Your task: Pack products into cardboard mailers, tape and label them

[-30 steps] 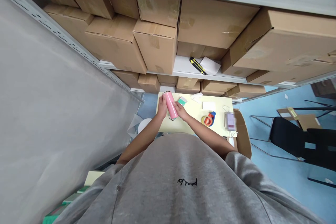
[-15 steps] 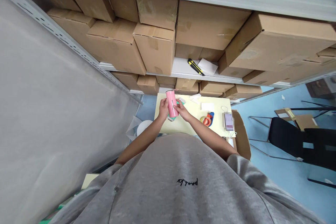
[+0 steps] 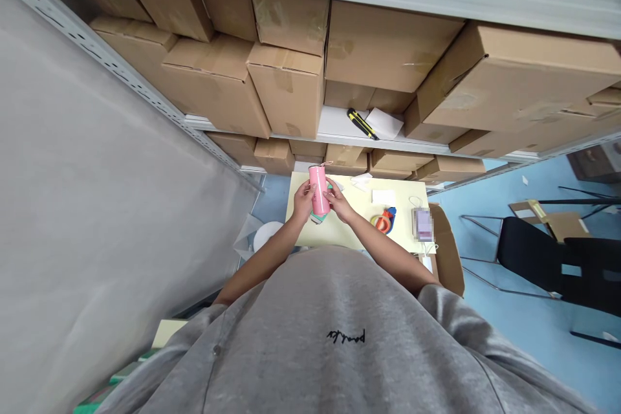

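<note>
Between my two hands is a pink cylindrical container (image 3: 319,191), held upright above the table, with a thin loop at its top end. My left hand (image 3: 303,199) grips its left side, thumb on the front. On the right side, my right hand (image 3: 338,202) closes around it with the fingers pressed to the surface. A green and white box (image 3: 318,218) lies on the table beneath, mostly hidden by the container and hands.
The pale yellow table (image 3: 349,233) carries tape rolls with an orange and blue dispenser (image 3: 385,220), a white box (image 3: 383,197) and a blurred phone-like device (image 3: 422,225). Above, a shelf (image 3: 334,121) holds cardboard boxes (image 3: 286,87) and a yellow-black utility knife (image 3: 362,123).
The pink container has turned about its length, so the dark slot-like mark on its front no longer shows. Both hands have shifted slightly to the right with it.
</note>
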